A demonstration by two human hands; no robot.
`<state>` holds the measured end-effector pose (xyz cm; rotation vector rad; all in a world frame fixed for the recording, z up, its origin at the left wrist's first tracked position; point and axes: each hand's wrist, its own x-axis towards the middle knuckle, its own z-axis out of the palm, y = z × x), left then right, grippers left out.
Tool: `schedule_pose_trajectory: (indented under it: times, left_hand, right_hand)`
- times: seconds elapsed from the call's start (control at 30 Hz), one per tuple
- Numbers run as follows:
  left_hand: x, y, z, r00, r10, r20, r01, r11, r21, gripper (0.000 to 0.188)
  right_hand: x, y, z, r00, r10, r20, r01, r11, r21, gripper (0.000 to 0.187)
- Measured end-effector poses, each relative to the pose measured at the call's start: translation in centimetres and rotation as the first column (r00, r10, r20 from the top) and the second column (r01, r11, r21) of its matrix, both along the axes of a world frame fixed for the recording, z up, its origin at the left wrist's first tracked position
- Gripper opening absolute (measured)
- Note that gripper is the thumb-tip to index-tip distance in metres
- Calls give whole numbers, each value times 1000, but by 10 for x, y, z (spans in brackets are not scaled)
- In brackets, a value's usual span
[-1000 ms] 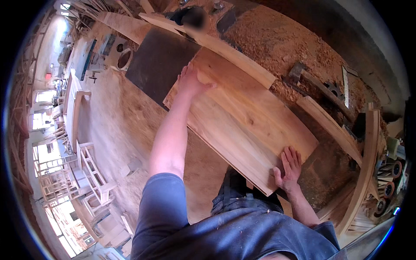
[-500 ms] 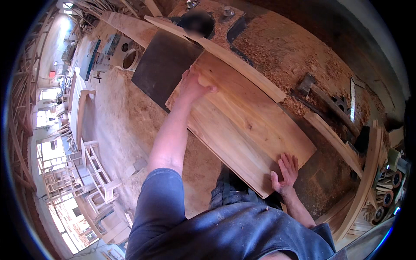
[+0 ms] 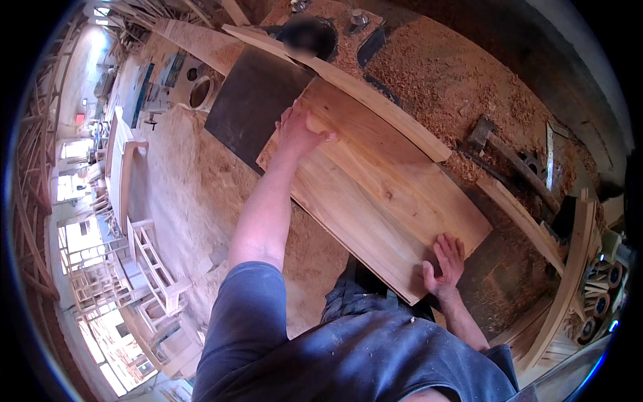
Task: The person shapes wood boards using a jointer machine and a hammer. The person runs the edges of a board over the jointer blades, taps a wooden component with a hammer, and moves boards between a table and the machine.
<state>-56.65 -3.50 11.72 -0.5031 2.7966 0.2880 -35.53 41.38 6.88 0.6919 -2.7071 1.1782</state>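
A wide wooden panel (image 3: 382, 191) with visible grain and a dark knot lies flat on a dark machine table (image 3: 258, 94), slanting from upper left to lower right. My left hand (image 3: 300, 130) rests on the panel near its far left end, thumb out to the side, fingers stretched toward the end edge. At the near right end, my right hand (image 3: 443, 266) is pressed on the panel by its corner, with fingers spread. Neither hand wraps around the wood. Along the panel's far long side runs a pale wooden fence board (image 3: 375, 104), close beside it.
Wood shavings (image 3: 442, 80) cover the surface beyond the fence board. A hammer (image 3: 485, 134) lies there, near a metal square (image 3: 550, 154). Upright boards (image 3: 562, 281) stand at right. Wooden frames (image 3: 154, 261) stand on the dusty floor at left.
My view has shifted slightly. The panel and both my hands keep nearly the same place and pose.
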Motion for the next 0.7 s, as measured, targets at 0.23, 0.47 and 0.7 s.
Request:
schedule_pose_trajectory:
  times: [0.23,0.47,0.7]
  left_hand:
    - [21,-12,-14,993,-36,-114,42,998,46,103]
    - [99,30,-8,995,-11,-96,7,999,-46,102]
    - [118,48,0,967,197,-159,-183,978,101,98]
  right_hand:
    - [6,1,0,1000,1,15,-1,1000,30,51]
    - [61,43,3,999,-1,54,-6,990,144,60]
    - [78,60,3,672,-690,270,701,710,70,77]
